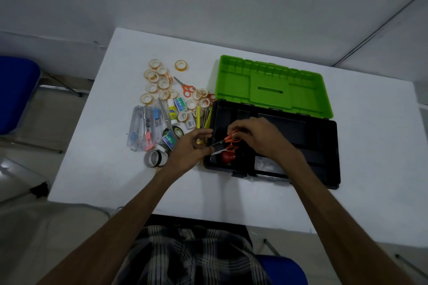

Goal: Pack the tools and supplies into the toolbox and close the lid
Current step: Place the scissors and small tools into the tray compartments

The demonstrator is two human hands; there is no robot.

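Both hands [231, 140] holding orange scissors [228, 141] over open black toolbox [324, 146], green lid [273, 85] raised

There was one toolbox [324, 146] with one green lid [273, 85] on one counter [231, 199]. Scissors with orange handles numbered two that showed plainly: one pair among the rolls [185, 87], one pair in the box [228, 141]. Small clear tape rolls [152, 76] came to roughly twenty; overlap prevented an exact count. One glue stick [171, 111], two blue-green boxes [180, 103], three clear cases [144, 127] and two hands [252, 136] also showed.
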